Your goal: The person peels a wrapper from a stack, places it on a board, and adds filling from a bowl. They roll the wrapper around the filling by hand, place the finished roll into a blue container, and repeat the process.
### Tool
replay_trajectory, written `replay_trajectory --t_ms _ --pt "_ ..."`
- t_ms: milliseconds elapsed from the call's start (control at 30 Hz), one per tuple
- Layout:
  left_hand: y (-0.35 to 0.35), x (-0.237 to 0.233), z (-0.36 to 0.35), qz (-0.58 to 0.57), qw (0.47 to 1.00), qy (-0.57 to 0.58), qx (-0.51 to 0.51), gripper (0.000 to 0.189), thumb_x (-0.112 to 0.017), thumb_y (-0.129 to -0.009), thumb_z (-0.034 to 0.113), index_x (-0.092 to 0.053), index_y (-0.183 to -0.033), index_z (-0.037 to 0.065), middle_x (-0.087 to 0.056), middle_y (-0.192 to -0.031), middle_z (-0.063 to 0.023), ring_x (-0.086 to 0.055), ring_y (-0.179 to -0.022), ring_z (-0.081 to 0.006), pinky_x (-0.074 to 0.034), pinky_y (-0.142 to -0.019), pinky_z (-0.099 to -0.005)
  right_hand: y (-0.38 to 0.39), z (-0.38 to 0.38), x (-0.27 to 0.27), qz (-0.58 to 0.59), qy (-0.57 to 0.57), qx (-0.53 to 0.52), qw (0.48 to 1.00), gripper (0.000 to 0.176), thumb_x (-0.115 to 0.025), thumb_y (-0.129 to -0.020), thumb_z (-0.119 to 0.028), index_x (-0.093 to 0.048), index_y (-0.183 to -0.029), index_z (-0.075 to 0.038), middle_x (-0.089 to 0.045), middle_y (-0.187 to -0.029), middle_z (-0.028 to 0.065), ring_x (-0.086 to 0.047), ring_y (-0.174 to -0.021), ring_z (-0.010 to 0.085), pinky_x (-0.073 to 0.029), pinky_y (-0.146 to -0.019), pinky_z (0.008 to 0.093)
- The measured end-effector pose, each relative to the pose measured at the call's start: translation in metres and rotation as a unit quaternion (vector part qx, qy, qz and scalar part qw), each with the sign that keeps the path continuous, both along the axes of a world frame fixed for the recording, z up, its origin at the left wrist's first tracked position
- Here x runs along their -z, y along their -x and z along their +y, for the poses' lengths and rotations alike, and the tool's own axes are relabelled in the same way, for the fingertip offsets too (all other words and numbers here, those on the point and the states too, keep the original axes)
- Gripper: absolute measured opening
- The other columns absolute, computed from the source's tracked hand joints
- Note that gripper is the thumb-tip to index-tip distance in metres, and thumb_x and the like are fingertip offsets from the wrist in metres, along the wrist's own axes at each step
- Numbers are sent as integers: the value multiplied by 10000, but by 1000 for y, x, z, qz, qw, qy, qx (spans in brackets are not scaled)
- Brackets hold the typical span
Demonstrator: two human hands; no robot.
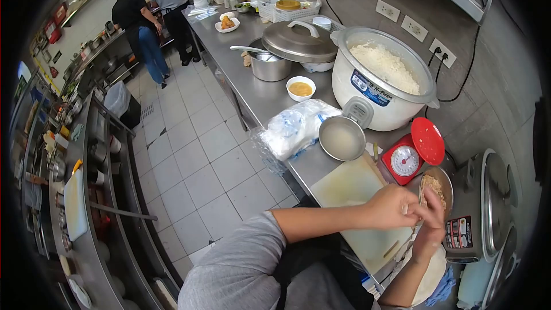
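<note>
My left hand (390, 206) reaches across the white cutting board (350, 186), its fingers curled in and anything they hold hidden. Close against it, my right hand (430, 232) has fingers stretched upward, somewhat blurred, with no object visible in them. Both hands meet above the board's right end, beside a metal bowl (449, 186) containing crumbly light-brown food (433, 189). Just behind the bowl stands a red kitchen scale (403, 161) with a round red pan (427, 140). Under my right forearm lies a pale round item (427, 278), partly covered.
A large pot of white rice (367, 89), a saucepan of cloudy liquid (342, 139), plastic bags (298, 129) and a bowl of yellow sauce (301, 88) line the counter. At right is a grey cooker (470, 206). Co-workers (138, 23) stand far back.
</note>
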State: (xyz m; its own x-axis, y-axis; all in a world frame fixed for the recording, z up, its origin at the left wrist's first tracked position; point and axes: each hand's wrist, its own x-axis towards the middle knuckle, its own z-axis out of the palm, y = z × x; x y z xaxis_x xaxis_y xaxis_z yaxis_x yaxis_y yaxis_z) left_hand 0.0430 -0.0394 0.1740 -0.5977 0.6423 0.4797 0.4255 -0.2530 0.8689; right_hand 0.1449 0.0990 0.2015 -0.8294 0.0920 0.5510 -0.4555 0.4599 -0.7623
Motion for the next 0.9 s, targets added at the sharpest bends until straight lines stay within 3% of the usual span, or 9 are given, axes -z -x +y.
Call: replay_trajectory --t_ms 100,133,233,333,433,467,533,600,900 --pt "3 -2 10 -208 969 -128 40 248 -779 -760 146 -545 -792 71 -562 -643 5 -581 -611 -127 -449 -571 -331 -9 -2 29 -19 71 120 990 570 -613 -864 -436 -568 -1264 -32 -522 -1320 198 -456 -1262 333 -326 -1066 436" --pt "5 -1 13 -305 938 -154 59 266 -784 -774 150 -542 -859 78 -558 -681 21 -576 -664 -104 -455 -604 -319 -15 3 59 -71 25 115 991 692 -703 -806 -269 -411 -1403 -76 -517 -1302 206 -485 -1226 318 -344 -1055 413" --pt "10 15 26 -440 878 -186 -9 402 -801 -773 170 -505 -1034 90 -553 -841 2 -565 -824 -95 -462 -729 -305 -20 -13 95 -294 -46 169 940 705 -735 -740 -127 -436 -1378 -106 -568 -1195 199 -517 -1175 278 -385 -1003 418" --pt "17 73 31 -485 863 -117 -85 536 -804 -760 182 -480 -1176 81 -507 -1057 -63 -521 -1011 -129 -441 -888 -312 -30 6 115 -423 63 182 886 633 -750 -701 -116 -523 -1292 -116 -612 -1122 153 -548 -1120 271 -419 -936 430" --pt "29 181 16 -211 953 124 -182 660 -774 -755 162 -444 -1316 51 -508 -1207 -114 -477 -1186 -239 -396 -1020 -342 -46 27 149 -403 -312 197 838 534 -764 -674 -120 -598 -1182 -102 -639 -1107 91 -565 -1078 283 -436 -888 430" --pt "30 203 3 -98 957 167 -216 574 -727 -775 115 -483 -1289 38 -500 -1285 -119 -448 -1256 -272 -401 -1032 -371 -52 25 147 -367 -314 212 849 487 -761 -672 -113 -623 -1139 -104 -639 -1115 75 -571 -1063 291 -439 -881 429" --pt "34 192 -21 -193 961 129 -150 459 -622 -813 -41 -512 -1255 13 -562 -1238 -125 -528 -1191 -217 -420 -1010 -317 -50 18 147 -309 -311 234 868 408 -751 -674 -101 -657 -1071 -111 -638 -1086 56 -581 -1028 288 -443 -856 424" --pt "41 199 -32 -169 968 129 -136 384 -603 -847 -54 -557 -1225 0 -630 -1131 -95 -609 -1019 -130 -483 -890 -254 -51 19 158 -284 -311 246 873 350 -744 -676 -93 -673 -1018 -115 -628 -1005 53 -587 -984 271 -444 -813 421" --pt "43 168 -17 -143 948 247 -144 216 -725 -835 111 -694 -1012 -8 -697 -794 -52 -620 -713 -94 -502 -696 -242 -50 18 163 -244 -308 250 885 350 -734 -660 -31 -677 -999 -98 -582 -886 63 -579 -888 282 -453 -743 434"
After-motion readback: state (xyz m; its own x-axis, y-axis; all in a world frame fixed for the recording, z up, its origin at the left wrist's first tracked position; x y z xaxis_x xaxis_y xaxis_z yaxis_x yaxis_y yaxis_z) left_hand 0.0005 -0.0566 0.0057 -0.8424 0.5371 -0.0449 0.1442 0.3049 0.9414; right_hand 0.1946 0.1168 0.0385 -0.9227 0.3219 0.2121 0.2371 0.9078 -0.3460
